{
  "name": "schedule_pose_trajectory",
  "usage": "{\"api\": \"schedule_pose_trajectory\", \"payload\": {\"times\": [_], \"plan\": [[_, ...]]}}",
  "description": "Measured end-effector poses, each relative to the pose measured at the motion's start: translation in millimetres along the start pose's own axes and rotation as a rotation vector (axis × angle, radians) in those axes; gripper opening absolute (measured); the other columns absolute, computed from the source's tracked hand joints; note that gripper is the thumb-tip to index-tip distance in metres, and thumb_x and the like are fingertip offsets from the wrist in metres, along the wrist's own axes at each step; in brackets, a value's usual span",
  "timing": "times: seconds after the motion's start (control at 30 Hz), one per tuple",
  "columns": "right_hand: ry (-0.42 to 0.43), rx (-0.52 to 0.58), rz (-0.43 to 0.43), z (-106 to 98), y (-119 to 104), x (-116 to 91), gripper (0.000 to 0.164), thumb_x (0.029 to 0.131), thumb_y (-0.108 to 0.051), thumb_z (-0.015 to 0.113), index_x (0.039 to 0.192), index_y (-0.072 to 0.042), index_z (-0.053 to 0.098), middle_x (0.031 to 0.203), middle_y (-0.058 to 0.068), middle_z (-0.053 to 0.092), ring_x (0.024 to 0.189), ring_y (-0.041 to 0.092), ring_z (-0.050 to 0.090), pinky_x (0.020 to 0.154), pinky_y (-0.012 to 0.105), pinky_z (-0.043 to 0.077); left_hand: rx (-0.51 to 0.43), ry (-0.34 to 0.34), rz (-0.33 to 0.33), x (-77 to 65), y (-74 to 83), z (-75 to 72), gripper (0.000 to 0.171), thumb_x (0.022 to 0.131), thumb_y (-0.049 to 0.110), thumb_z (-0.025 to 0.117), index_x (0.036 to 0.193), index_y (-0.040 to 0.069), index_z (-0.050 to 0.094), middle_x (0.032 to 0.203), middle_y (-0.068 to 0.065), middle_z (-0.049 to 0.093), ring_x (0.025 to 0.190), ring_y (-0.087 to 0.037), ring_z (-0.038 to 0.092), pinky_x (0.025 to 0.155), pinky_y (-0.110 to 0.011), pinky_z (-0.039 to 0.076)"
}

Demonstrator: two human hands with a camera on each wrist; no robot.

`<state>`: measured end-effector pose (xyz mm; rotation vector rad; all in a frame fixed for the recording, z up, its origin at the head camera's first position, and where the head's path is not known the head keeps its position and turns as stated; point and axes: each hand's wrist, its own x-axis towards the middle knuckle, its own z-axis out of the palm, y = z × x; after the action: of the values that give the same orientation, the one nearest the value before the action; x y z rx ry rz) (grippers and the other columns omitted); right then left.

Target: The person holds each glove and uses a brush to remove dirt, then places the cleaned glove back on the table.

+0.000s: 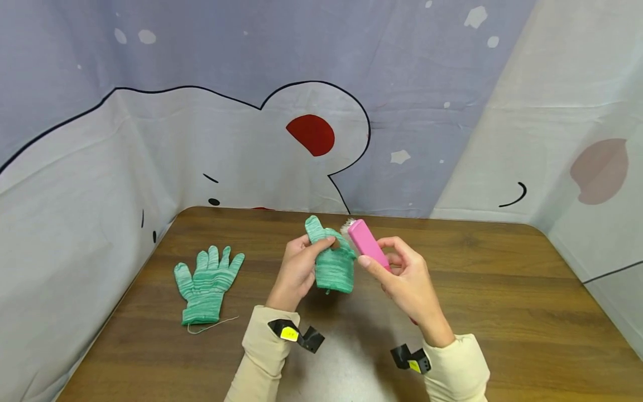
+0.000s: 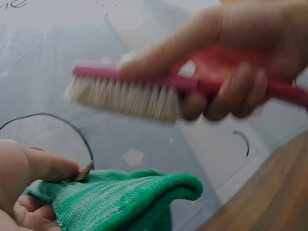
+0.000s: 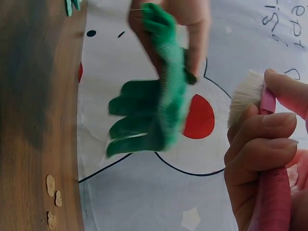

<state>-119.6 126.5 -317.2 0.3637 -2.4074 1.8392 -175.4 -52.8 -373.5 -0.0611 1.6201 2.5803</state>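
My left hand pinches a green knitted glove, thumb on top, holding it above the table. Its cuff hangs toward me in the head view; in the right wrist view several glove fingers dangle, slightly blurred. My right hand grips a pink brush with pale bristles, fingers wrapped around the handle. In the left wrist view the bristles point down over the glove, with a gap between them. A matching glove lies flat on the table at left, a loose thread at its cuff.
The brown wooden table extends under both hands. A printed curtain stands along its back and sides. Black wrist-camera mounts sit on both cream sleeves.
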Motion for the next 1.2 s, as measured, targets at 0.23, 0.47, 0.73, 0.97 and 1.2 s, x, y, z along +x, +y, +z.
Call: {"api": "schedule_pose_trajectory", "payload": {"times": [0.23,0.47,0.73,0.97,1.2], "plan": [[0.013,-0.09,-0.046,7.2,0.0,-0.2,0.028,0.079,-0.012,0.071,0.102,-0.006,0.057,0.075,0.015,0.065,0.058,0.015,0.061,0.048,0.026,0.046,-0.159,-0.1,0.076,-6.0,3.3,11.7,0.025,0.092,0.008,0.051,0.113,-0.004,0.044,0.103,-0.008,0.054,0.099,-0.016,0.055,0.089,-0.031,0.046],[0.073,-0.217,-0.155,10.4,12.4,1.8,0.03,0.076,-0.015,0.075,0.101,-0.007,0.058,0.066,0.005,0.062,0.051,0.011,0.054,0.045,0.024,0.043,-0.223,-0.179,0.107,-8.2,5.3,16.1,0.029,0.095,0.007,0.042,0.122,-0.005,0.04,0.114,-0.009,0.053,0.111,-0.017,0.05,0.099,-0.034,0.039],[0.116,-0.339,-0.243,8.8,37.2,8.4,0.033,0.076,-0.032,0.075,0.1,-0.017,0.059,0.063,-0.006,0.059,0.05,0.009,0.049,0.044,0.023,0.04,-0.315,-0.301,0.087,-8.9,5.6,15.9,0.04,0.098,0.011,0.03,0.134,-0.006,0.03,0.133,-0.009,0.042,0.127,-0.018,0.036,0.107,-0.036,0.028],[0.137,-0.378,-0.254,7.6,37.9,8.8,0.035,0.076,-0.035,0.074,0.1,-0.016,0.058,0.061,-0.007,0.056,0.05,0.009,0.045,0.044,0.023,0.037,-0.338,-0.33,0.082,-8.2,4.5,17.0,0.039,0.098,0.011,0.029,0.132,-0.007,0.032,0.126,-0.008,0.046,0.125,-0.018,0.039,0.106,-0.036,0.03],[0.16,-0.383,-0.229,6.5,37.2,8.6,0.036,0.074,-0.034,0.076,0.1,-0.016,0.059,0.068,-0.004,0.062,0.054,0.01,0.049,0.047,0.024,0.04,-0.338,-0.3,0.08,-7.5,3.3,17.4,0.036,0.098,0.012,0.03,0.129,-0.006,0.036,0.123,-0.007,0.049,0.121,-0.018,0.043,0.105,-0.036,0.032]]}}
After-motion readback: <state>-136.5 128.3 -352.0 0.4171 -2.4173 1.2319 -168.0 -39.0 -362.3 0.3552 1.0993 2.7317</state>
